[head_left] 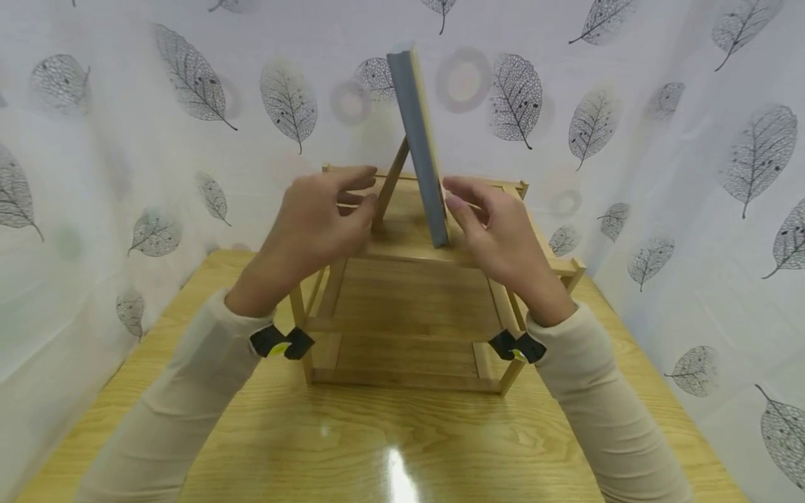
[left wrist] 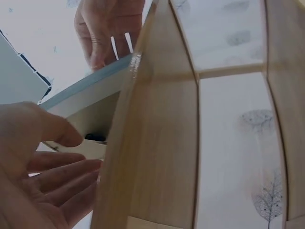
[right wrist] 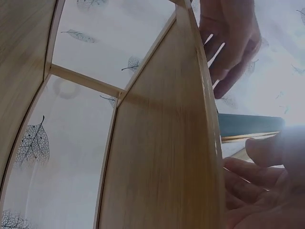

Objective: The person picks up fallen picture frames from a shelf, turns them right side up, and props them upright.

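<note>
A picture frame (head_left: 418, 140) with a grey-blue edge stands edge-on on the top of a small wooden shelf rack (head_left: 402, 255), leaning to the left. A thin wooden support leg (head_left: 393, 178) slants from its left side down to the shelf. My left hand (head_left: 327, 216) hovers left of the leg, thumb and fingers apart and loosely bent. To the right of the frame's lower end is my right hand (head_left: 493, 230), its fingertips close to the frame's face. In the right wrist view the frame (right wrist: 250, 125) shows between both hands.
The rack has lower tiers (head_left: 409, 360) beneath the top and stands on a wood-grain table (head_left: 352, 433). A white curtain (head_left: 251, 42) printed with leaves hangs behind and on both sides. Black and yellow markers sit at both sleeve cuffs.
</note>
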Demonstrator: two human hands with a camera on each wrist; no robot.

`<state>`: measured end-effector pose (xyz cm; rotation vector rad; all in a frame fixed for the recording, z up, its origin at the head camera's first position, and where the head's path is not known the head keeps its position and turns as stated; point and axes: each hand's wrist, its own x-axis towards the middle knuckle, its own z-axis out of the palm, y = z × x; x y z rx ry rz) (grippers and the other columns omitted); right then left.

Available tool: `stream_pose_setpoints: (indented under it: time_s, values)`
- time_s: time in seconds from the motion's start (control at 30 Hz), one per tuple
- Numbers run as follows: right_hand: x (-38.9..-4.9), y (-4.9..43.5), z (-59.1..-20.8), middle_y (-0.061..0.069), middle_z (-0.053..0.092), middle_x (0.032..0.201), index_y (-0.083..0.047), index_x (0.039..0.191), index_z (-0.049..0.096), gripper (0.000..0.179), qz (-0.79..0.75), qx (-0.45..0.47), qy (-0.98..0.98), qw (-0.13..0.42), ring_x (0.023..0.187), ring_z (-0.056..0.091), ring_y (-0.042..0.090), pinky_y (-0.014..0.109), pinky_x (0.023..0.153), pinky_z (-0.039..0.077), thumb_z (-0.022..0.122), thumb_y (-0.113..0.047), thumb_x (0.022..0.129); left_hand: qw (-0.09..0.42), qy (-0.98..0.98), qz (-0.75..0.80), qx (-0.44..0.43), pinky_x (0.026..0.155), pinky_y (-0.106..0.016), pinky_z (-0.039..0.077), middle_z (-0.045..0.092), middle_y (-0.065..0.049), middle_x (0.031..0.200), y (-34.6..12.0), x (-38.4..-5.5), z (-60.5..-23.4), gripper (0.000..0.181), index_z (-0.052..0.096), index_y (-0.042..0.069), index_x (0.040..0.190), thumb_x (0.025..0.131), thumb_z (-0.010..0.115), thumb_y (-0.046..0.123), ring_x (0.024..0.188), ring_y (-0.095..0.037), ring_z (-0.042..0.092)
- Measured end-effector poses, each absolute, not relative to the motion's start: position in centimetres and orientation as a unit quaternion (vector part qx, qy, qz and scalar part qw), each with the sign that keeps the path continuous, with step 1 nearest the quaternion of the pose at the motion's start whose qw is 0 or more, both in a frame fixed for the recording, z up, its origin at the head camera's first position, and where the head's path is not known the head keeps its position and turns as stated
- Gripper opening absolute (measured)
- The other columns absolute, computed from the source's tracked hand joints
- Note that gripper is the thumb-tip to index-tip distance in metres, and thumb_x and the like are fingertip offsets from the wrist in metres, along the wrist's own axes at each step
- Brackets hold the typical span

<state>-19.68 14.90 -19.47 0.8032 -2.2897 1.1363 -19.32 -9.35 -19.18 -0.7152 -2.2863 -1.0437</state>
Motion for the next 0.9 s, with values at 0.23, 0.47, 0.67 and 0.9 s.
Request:
stream_pose_setpoints:
  time_s: [0.23,0.47,0.67,0.9]
  values:
    - [-19.5,15.8,-19.2,0.017,0.070,0.120,0.007,0.119,0.067,0.024,0.426,0.265,-0.817,0.285,0.110,0.068,0.030,0.040,0.095,0.056,0.065,-0.001,0.097,0.366,-0.796,-0.410,-0.254,0.072,-0.029,0.061,0.077,-0.010,0.099,-8.8,-18.2,-18.9,0.020,0.076,0.000,0.110,0.094,0.068,0.010,0.082,-0.017,0.076]
    - [-19.7,16.8,-19.0,0.015,0.074,0.109,0.004,0.113,0.072,0.024,0.396,0.220,-0.820,0.350,0.094,0.072,0.025,0.040,0.085,0.059,0.072,-0.004,0.090,0.356,-0.800,-0.405,-0.263,0.065,-0.025,0.060,0.078,-0.009,0.091,-6.9,-17.1,-19.1,0.018,0.078,0.001,0.100,0.090,0.076,0.015,0.073,-0.013,0.075]
    - [-19.9,17.6,-19.2,0.017,0.075,0.104,0.005,0.110,0.073,0.025,0.350,0.205,-0.827,0.389,0.090,0.073,0.031,0.043,0.082,0.060,0.075,-0.006,0.088,0.308,-0.838,-0.371,-0.256,0.066,-0.029,0.058,0.077,-0.009,0.089,-5.0,-17.2,-19.4,0.026,0.077,0.000,0.098,0.090,0.078,0.024,0.074,-0.014,0.075]
    - [-20.0,18.1,-19.3,0.017,0.075,0.103,0.006,0.108,0.073,0.024,0.322,0.210,-0.831,0.402,0.089,0.074,0.032,0.043,0.081,0.060,0.075,-0.009,0.089,0.298,-0.849,-0.355,-0.254,0.058,-0.027,0.054,0.076,-0.004,0.075,-3.6,-18.1,-19.7,0.026,0.078,0.003,0.085,0.089,0.080,0.029,0.063,-0.010,0.071]
